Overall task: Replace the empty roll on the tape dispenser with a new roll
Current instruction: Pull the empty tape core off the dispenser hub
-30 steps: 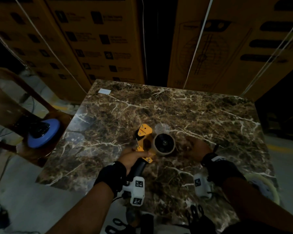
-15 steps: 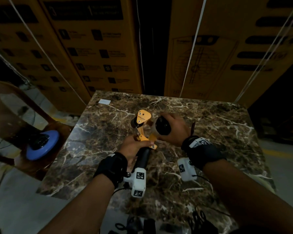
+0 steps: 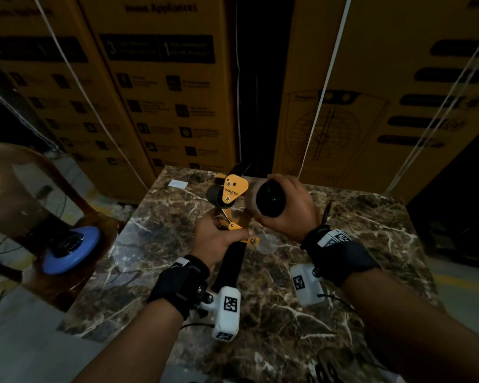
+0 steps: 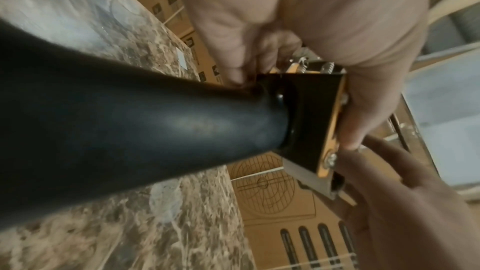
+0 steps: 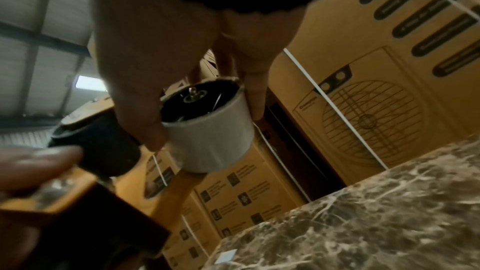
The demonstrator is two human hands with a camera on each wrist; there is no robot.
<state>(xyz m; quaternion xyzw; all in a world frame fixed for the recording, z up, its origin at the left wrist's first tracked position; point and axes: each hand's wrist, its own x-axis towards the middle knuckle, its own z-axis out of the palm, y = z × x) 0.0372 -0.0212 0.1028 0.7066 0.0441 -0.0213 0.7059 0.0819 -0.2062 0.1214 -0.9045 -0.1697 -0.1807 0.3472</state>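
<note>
Black wrist straps carrying white, square-coded camera units; bare forearms.

Dispenser above the table — roll at its right.

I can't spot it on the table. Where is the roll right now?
In the head view the roll is off the table, gripped by the right hand, just right of the dispenser that the left hand holds.

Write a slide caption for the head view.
Left hand grips the tape dispenser while right hand holds its empty roll above the marble table.
</note>
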